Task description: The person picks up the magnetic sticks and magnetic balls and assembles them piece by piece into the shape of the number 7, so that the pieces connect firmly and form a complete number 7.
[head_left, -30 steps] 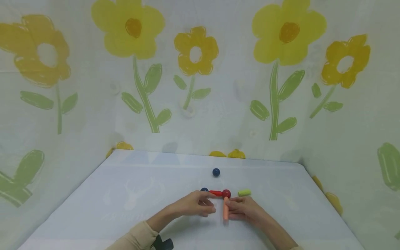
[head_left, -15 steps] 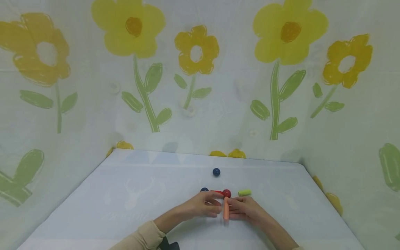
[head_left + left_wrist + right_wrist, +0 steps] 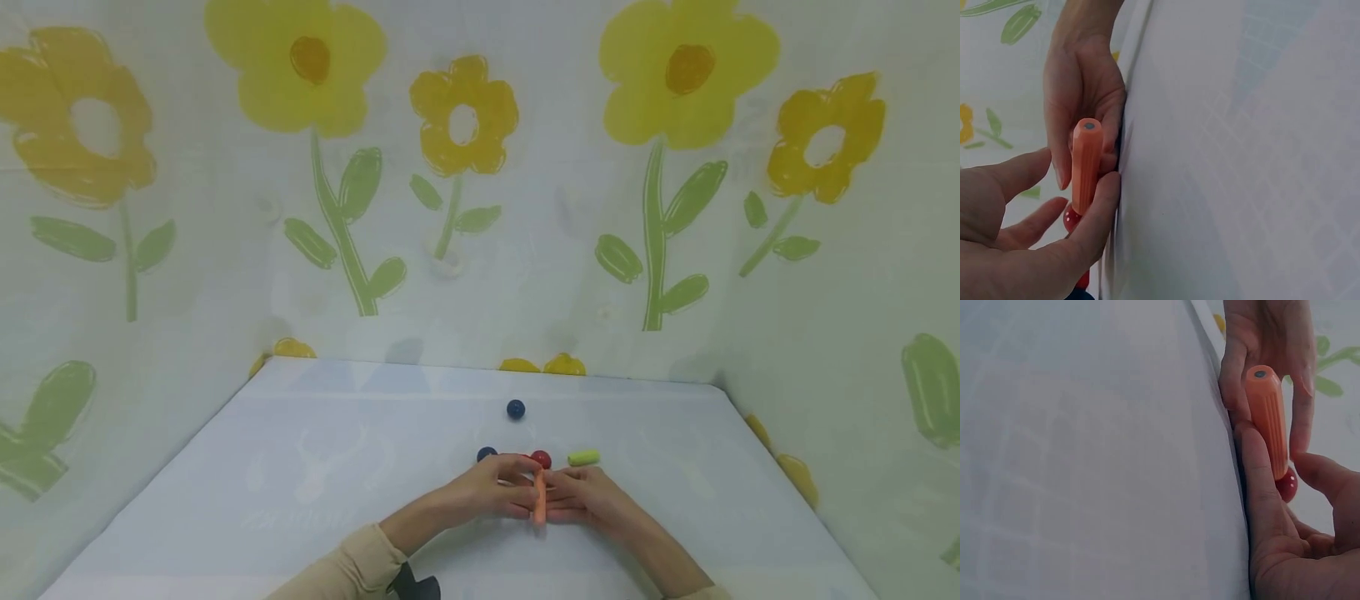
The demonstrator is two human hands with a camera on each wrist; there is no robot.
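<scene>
An orange ribbed magnetic building rod [image 3: 539,498] has a grey dot in its near end [image 3: 1260,374] and meets a red ball [image 3: 541,459] at its far end. My right hand [image 3: 596,498] pinches this rod from the right, thumb close to the ball. From the left, my left hand [image 3: 483,490] reaches to the rod with fingers loosely bent; one finger lies along it in the left wrist view, the thumb apart. A red rod [image 3: 516,456], mostly behind the left hand, runs between the red ball and a blue ball [image 3: 487,453].
Farther back on the white table [image 3: 375,417] rests a loose blue ball [image 3: 515,409]. A yellow-green rod [image 3: 583,457] lies just beyond the right hand. Flower-printed sheets [image 3: 480,250] wall in the back and sides.
My left hand has moved right, from a gap beside the orange rod to touching it, and now covers more of the red rod. The right hand keeps its place. The head view shifts slightly.
</scene>
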